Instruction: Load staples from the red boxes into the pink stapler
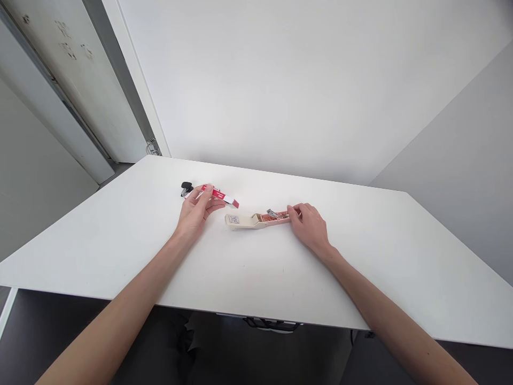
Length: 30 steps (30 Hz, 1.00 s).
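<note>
A small red and white box point(219, 195) is held in my left hand point(197, 208), its right end pointing down toward the table. Just behind that hand lies a black and silver object point(186, 188), partly hidden, perhaps a stapler. In front of me a long narrow case with a cream lid point(244, 221) lies opened out on the table. Its pink tray point(276, 220) has small items inside, and a small metal piece point(272, 214) sticks up from it. The fingers of my right hand point(306, 222) pinch the tray's right end.
The white table point(256, 272) runs wide from left to right. A white wall point(260, 91) rises behind its back edge, and a grey panel stands at the right. Below the front edge, a black object point(272, 324) shows in the dark space.
</note>
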Available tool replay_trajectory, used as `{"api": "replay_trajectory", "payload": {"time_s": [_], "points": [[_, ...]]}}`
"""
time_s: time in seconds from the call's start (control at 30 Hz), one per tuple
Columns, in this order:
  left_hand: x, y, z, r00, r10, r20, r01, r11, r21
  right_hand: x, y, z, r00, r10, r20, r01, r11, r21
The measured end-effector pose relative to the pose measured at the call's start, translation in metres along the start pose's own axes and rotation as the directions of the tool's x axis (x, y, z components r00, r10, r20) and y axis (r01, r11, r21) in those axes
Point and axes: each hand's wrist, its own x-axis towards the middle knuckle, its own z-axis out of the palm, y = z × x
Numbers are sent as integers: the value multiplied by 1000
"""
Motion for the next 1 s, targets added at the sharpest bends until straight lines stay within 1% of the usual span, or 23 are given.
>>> {"api": "replay_trajectory", "payload": {"time_s": [0.07, 0.13, 0.2, 0.27, 0.33, 0.4, 0.47, 0.53, 0.6, 0.63, 0.7, 0.83, 1.0], "points": [[-1, 1, 1, 999, 9, 35, -9, 1000, 20, 0, 1, 0, 1000, 1, -4, -1, 1000, 1], [-1, 1, 1, 998, 23, 58, -26, 999, 37, 0, 0, 0, 999, -18, -36, 18, 1000, 16], [0, 1, 0, 999, 14, 52, -17, 998, 54, -2, -3, -2, 993, -78, -94, 83, 995, 56], [0, 1, -1, 999, -25, 41, 22, 996, 81, -5, -8, -3, 968, -183, -169, 202, 974, 104], [-2, 0, -1, 997, -51, 57, 43, 991, 127, -10, -16, -4, 917, -310, -251, 352, 926, 141], [-5, 1, 0, 996, -22, 91, 6, 984, 181, -18, -25, -3, 844, -430, -321, 495, 855, 158], [-10, 1, 4, 994, 59, 91, -80, 968, 239, -27, -34, 0, 772, -534, -345, 611, 773, 169], [-17, 1, 10, 986, 159, 53, -168, 938, 302, -35, -41, 3, 704, -623, -341, 700, 690, 185], [-22, 0, 16, 971, 237, 23, -229, 902, 365, -42, -47, 6, 652, -680, -335, 755, 624, 201], [-25, -1, 19, 965, 261, 22, -249, 887, 390, -44, -49, 7, 637, -696, -330, 769, 603, 213], [-29, -3, 23, 958, 282, 43, -274, 866, 418, -46, -52, 9, 622, -720, -310, 783, 573, 240], [-35, -6, 28, 956, 274, 105, -292, 850, 439, -46, -55, 10, 611, -749, -256, 787, 539, 300], [-40, -6, 30, 957, 253, 145, -292, 836, 464, -46, -56, 10, 602, -752, -269, 794, 526, 307]]}}
